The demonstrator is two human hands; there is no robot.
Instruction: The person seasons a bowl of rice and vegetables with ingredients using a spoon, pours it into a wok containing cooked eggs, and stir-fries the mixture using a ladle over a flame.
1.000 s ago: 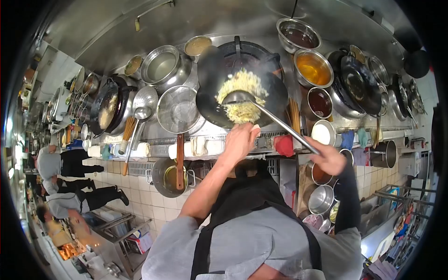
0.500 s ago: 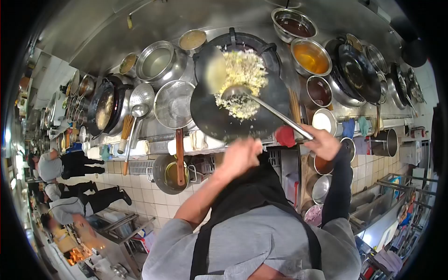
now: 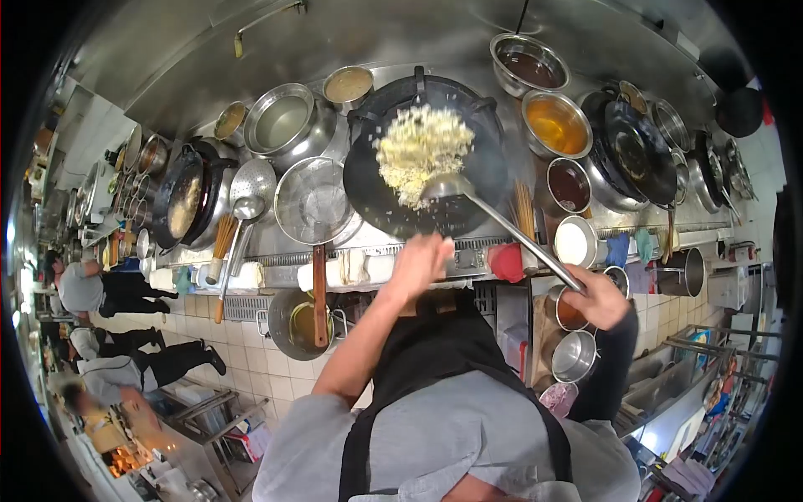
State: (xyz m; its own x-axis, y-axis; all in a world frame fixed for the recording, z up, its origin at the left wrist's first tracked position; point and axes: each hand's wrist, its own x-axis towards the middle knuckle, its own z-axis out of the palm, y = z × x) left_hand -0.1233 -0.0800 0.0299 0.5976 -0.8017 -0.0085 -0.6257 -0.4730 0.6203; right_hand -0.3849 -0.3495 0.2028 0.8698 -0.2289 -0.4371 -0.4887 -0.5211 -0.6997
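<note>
A dark wok (image 3: pixel 376 205) sits over the burner ring (image 3: pixel 397 88) in the middle of the counter. Fried rice with yellow egg bits (image 3: pixel 422 146) is heaped in it, partly airborne and blurred. My left hand (image 3: pixel 422 266) is closed at the wok's near edge; its fingers hide the part they grip. My right hand (image 3: pixel 598 299) is wrapped round the end of a long-handled metal ladle (image 3: pixel 527 243). The ladle's bowl dips into the wok, touching the right side of the rice.
A mesh strainer (image 3: pixel 314 201) and a perforated skimmer (image 3: pixel 251 186) lie to the left. Bowls of amber liquid (image 3: pixel 556 124) and dark sauce (image 3: pixel 569 184) stand at right. Other woks (image 3: pixel 640 151) flank both sides. Folded cloths (image 3: pixel 368 269) line the front edge. Other people (image 3: pixel 117 376) stand far left.
The wok has gone from tilted towards me to sitting further back on the burner. The rice has gathered into a heap, and the ladle's bowl has moved right and slightly nearer me.
</note>
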